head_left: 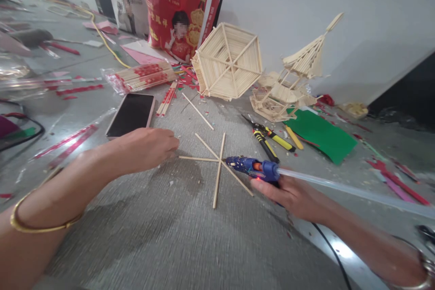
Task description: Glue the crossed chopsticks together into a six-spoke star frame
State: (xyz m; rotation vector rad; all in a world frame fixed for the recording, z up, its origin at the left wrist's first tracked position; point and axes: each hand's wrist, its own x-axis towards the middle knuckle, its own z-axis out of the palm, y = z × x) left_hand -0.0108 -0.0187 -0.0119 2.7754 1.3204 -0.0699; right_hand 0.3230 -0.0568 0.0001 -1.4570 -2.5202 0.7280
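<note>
Forearms enter from the near edge, a gold bangle (41,224) on the left wrist. Left hand (149,147), fingers drawn together, pins the left tip of the stick star (217,163) — three thin wooden sticks crossed at one centre, lying flat on the grey surface (176,235) at mid-scene. Judged: the hold keeps the crossing from shifting. Right hand (288,192) is wrapped shut around the blue glue gun (253,167), nozzle pointing left and touching or just short of the crossing; cannot tell which. A clear glue stick (340,188) trails right from the gun's back, and a black cord (331,253) runs to the near edge. Just beyond the gun lie yellow-handled pliers (268,138); farther right, a green sheet (322,136). One loose stick (197,111) lies beyond the star, a phone (131,115) far-left of it, beside a packet of chopsticks (142,77). Against the far wall stand a hexagonal stick panel (229,61) and a stick pavilion model (292,86). Open room lies near the camera; far and right sides are cluttered with scraps.
</note>
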